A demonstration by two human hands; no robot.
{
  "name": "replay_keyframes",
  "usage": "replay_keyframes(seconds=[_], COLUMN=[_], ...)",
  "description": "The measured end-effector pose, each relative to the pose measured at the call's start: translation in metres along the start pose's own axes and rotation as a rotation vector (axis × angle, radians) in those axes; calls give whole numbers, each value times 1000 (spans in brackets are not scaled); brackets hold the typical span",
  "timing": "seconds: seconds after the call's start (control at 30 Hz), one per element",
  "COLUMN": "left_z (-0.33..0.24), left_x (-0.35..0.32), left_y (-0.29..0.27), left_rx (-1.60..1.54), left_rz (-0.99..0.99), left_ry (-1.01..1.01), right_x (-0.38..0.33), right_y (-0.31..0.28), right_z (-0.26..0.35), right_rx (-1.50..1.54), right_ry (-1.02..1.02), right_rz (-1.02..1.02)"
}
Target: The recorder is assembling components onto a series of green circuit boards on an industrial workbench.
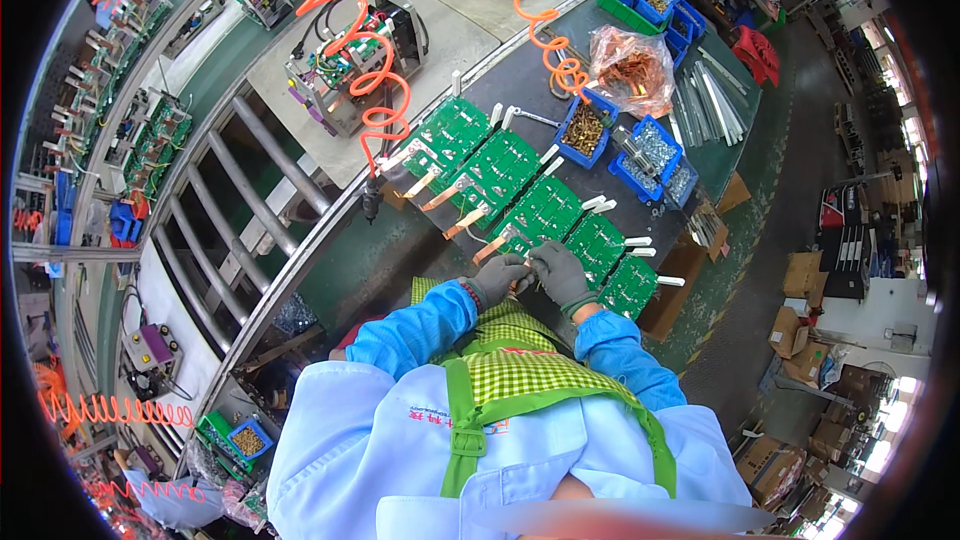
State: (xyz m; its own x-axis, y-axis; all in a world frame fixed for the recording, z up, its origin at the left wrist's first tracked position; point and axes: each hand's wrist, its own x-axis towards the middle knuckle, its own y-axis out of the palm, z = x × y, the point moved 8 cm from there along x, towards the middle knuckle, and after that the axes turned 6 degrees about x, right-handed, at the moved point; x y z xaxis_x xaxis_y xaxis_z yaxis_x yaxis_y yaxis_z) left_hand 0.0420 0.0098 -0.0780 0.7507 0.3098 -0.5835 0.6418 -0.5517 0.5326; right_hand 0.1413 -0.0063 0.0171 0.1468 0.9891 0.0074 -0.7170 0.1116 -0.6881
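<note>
My left hand (494,281) and my right hand (562,273), both in grey gloves, meet at the near edge of the workbench. Their fingers are closed together around something small, too hidden to name. Just beyond them a row of green circuit boards (545,206) lies side by side on the dark bench top. Bent copper strips (466,223) stick out from the near edges of several boards. White tabs (600,204) stand along their far edges. My right hand is close to the boards at the right end of the row.
Past the boards stand a blue bin of brass-coloured fasteners (583,130) and a blue bin of silvery parts (655,148). A clear bag of copper pieces (632,68) lies farther back, beside metal strips (708,105). An orange coiled hose (380,80) hangs over the metal rollers' side (265,178).
</note>
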Motion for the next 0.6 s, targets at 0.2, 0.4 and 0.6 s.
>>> replay_keyframes(seconds=[0.2,0.4,0.6], left_z=[4,-13,-14], left_x=[2,-6,0], left_y=[1,11,0], left_rx=[122,348,215], left_rz=[51,126,94], left_ry=[116,134,177], right_x=[-2,-4,-13], right_y=[2,-22,-20], right_z=[2,27,7], right_rx=[-251,-60,8], right_ry=[132,29,101], right_rz=[-45,-168,-71])
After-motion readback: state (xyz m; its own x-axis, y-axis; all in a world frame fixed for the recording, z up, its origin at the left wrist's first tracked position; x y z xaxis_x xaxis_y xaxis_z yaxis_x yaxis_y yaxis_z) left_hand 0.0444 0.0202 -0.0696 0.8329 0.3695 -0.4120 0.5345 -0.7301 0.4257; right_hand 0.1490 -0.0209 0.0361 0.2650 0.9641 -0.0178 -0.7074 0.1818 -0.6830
